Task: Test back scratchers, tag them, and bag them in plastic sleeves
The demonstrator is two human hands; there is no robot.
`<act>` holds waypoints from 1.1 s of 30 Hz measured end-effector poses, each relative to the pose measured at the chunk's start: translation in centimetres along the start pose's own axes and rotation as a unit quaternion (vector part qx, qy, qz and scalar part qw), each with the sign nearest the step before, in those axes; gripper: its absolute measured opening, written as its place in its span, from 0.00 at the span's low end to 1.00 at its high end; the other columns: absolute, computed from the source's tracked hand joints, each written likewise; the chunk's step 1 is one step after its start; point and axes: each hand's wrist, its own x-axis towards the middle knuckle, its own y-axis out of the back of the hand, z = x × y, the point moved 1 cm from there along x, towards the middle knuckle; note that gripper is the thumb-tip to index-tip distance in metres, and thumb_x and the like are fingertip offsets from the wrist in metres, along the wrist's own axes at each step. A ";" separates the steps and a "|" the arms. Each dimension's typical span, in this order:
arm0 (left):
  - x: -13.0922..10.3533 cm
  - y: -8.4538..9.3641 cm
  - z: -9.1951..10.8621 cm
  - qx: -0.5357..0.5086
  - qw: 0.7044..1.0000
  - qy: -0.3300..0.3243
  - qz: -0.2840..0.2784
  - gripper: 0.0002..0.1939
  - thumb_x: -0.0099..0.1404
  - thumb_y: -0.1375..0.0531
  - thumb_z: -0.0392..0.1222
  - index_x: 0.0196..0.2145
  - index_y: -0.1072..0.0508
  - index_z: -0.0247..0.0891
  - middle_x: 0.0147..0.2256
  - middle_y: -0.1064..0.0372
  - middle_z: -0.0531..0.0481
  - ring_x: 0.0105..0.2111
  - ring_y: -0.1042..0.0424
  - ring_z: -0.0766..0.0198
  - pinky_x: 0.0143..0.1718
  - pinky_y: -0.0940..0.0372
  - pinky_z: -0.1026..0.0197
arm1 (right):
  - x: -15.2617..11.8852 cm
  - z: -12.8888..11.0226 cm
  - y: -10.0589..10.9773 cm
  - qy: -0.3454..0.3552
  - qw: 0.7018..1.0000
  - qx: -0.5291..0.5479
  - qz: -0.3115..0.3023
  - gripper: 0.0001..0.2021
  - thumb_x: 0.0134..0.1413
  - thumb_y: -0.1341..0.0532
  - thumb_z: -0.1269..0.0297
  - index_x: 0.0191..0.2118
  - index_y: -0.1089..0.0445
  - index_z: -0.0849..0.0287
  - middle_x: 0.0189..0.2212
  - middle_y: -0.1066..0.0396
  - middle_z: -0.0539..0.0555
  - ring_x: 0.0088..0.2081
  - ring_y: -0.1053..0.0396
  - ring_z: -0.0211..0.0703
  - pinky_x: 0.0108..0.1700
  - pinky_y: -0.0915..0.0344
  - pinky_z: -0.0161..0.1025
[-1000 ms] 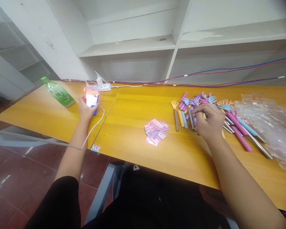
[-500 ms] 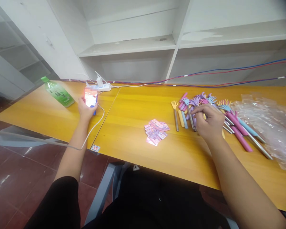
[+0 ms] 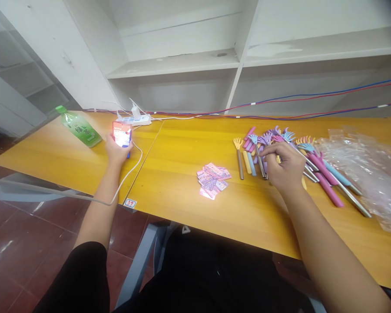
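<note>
My left hand (image 3: 115, 151) is wrapped round a phone (image 3: 121, 135) with a lit screen, a white cable hanging beside it. My right hand (image 3: 284, 166) is curled over a pile of back scratchers, its index finger bent toward the steel rod of a blue-headed back scratcher (image 3: 257, 148); what its fingers hold, if anything, is hidden. Left of that lies a yellow-headed back scratcher (image 3: 239, 158). Loose yellow and blue handle sleeves (image 3: 249, 163) lie between them. Pink and blue-handled scratchers (image 3: 327, 169) spread out to the right of my hand.
A heap of small pink printed cards (image 3: 212, 179) lies mid-table. Clear plastic bags (image 3: 361, 169) cover the right side. A green-tea bottle (image 3: 81, 127) lies on the left, near a white power strip (image 3: 140, 119). Red and blue wires (image 3: 280, 98) run along the back, before white shelves (image 3: 179, 63).
My left hand and the phone have shifted very slightly left. My right hand keeps nearly the same pose, and the things on the table have not moved.
</note>
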 end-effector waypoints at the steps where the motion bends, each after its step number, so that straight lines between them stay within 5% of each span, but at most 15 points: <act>1: 0.0 0.0 0.0 0.000 1.000 0.001 -0.001 0.41 0.49 0.26 0.48 0.56 0.36 0.37 0.52 0.28 0.38 0.54 0.25 0.43 0.59 0.31 0.45 | 0.0 -0.1 0.0 -0.002 1.000 -0.001 -0.002 0.11 0.57 0.44 0.72 0.28 0.27 0.55 0.30 0.25 0.52 0.35 0.26 0.45 0.42 0.32 0.43; 12: 0.0 0.1 0.1 0.005 1.000 0.003 -0.010 0.42 0.52 0.25 0.49 0.59 0.37 0.31 0.52 0.29 0.41 0.53 0.26 0.49 0.57 0.32 0.49 | 0.0 -0.1 0.0 -0.014 1.000 0.005 -0.010 0.11 0.56 0.44 0.73 0.28 0.27 0.55 0.30 0.25 0.53 0.36 0.26 0.45 0.44 0.31 0.43; 24: 0.2 -0.1 -0.7 0.006 1.000 0.016 -0.002 0.42 0.51 0.26 0.48 0.58 0.39 0.34 0.54 0.28 0.35 0.54 0.25 0.44 0.59 0.31 0.47 | 0.0 0.0 0.0 -0.013 1.000 0.009 -0.014 0.11 0.56 0.44 0.73 0.28 0.27 0.55 0.30 0.25 0.53 0.35 0.26 0.45 0.44 0.31 0.43; 33: 1.2 -1.0 -2.9 0.039 0.997 0.056 -0.028 0.44 0.49 0.26 0.51 0.59 0.36 0.33 0.54 0.30 0.31 0.62 0.35 0.34 0.68 0.42 0.34 | -0.1 0.0 -0.1 -0.010 1.000 0.009 -0.021 0.11 0.56 0.44 0.74 0.28 0.27 0.55 0.31 0.24 0.53 0.36 0.25 0.45 0.44 0.31 0.42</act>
